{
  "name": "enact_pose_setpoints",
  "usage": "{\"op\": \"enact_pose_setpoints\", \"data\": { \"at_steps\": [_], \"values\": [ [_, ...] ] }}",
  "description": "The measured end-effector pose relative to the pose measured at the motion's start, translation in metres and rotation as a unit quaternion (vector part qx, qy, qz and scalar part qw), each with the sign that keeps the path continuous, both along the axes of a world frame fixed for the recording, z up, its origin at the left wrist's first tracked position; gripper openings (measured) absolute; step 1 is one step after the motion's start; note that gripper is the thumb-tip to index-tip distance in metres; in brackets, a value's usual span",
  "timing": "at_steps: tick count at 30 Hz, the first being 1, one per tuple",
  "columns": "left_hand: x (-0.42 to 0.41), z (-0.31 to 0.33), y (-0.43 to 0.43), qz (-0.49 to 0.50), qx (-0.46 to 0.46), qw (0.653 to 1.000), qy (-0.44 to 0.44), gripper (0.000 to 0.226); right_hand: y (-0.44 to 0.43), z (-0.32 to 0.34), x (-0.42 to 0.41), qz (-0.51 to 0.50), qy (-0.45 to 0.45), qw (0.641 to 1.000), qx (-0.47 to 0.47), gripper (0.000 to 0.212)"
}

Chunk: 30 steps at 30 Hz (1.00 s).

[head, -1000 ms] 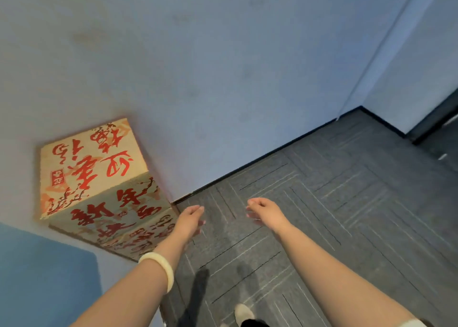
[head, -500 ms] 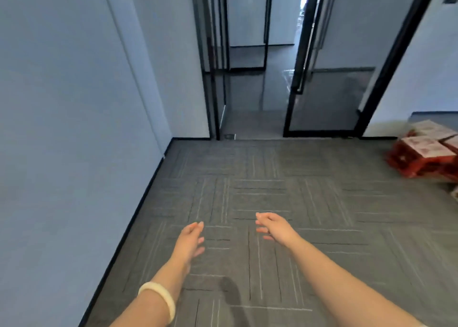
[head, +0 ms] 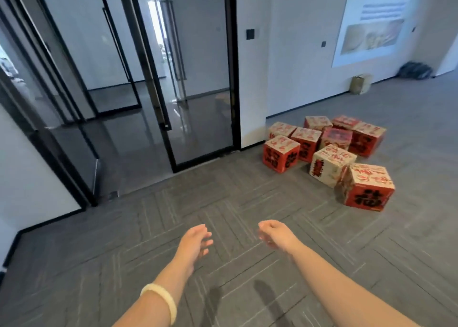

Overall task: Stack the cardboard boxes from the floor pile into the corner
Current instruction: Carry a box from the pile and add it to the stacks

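Both hands are stretched out in front of the person, above the grey carpet-tile floor [head: 124,240], and neither holds anything. The left hand [head: 195,242] has its fingers relaxed and slightly bent, palm turned inward; a pale bangle [head: 161,299] sits on that wrist. The right hand [head: 275,235] is released too, with loosely bent fingers, its palm facing the left one. The two hands are near each other but apart.

The cardboard boxes [head: 327,151] lie in a loose pile on the floor well ahead and to the right of the hands, near the edge where the floor meets the white wall [head: 297,54], just beside the black-framed glass door [head: 198,79]. They are printed in red, cream and black. The nearest box [head: 365,186] shows a red side with a black character and sits at the near end of the pile. A cream box [head: 330,164] stands just behind it, touching or nearly so. A red-sided box [head: 281,157] marks the pile's left end.

Farther along the wall stands a plain brown box [head: 359,84], and beyond it a dark bundle [head: 414,70]. A large poster [head: 371,22] hangs on the wall above.
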State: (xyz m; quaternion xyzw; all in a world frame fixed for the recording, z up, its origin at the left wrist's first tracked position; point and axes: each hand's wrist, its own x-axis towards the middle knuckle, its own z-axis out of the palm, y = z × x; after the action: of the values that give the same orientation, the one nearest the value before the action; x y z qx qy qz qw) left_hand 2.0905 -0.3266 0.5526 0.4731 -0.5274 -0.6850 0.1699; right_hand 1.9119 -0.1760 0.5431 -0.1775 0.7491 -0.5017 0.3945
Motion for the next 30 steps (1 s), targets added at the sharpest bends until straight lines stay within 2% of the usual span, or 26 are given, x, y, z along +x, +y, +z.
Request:
{"op": "enact_pose_setpoints", "data": {
  "at_steps": [7,11,19,22,26,30],
  "values": [
    [-0.173,-0.026,-0.015,-0.137,0.01,0.989,-0.048,0.025,0.037,-0.025,-0.136,-0.149,-0.049,0.987,0.021,0.011],
    [-0.28,-0.045,-0.032,-0.215,0.01,0.975,-0.048,0.029,0.037,-0.04,-0.209,-0.213,-0.065,0.975,0.024,0.016],
    [-0.498,-0.038,-0.067,-0.337,-0.013,0.939,-0.061,0.029,0.032,-0.043,-0.347,-0.366,-0.087,0.926,0.007,0.017],
    [-0.576,-0.039,-0.054,-0.377,-0.023,0.923,-0.071,0.029,0.051,-0.048,-0.393,-0.415,-0.099,0.904,-0.006,0.025],
    [-0.666,-0.051,-0.023,-0.439,-0.026,0.895,-0.075,0.029,0.088,-0.062,-0.461,-0.486,-0.104,0.868,0.001,0.012],
    [-0.767,-0.069,0.013,-0.457,-0.026,0.885,-0.082,0.032,0.126,-0.077,-0.554,-0.501,-0.109,0.859,0.01,0.011]
  ]
}}
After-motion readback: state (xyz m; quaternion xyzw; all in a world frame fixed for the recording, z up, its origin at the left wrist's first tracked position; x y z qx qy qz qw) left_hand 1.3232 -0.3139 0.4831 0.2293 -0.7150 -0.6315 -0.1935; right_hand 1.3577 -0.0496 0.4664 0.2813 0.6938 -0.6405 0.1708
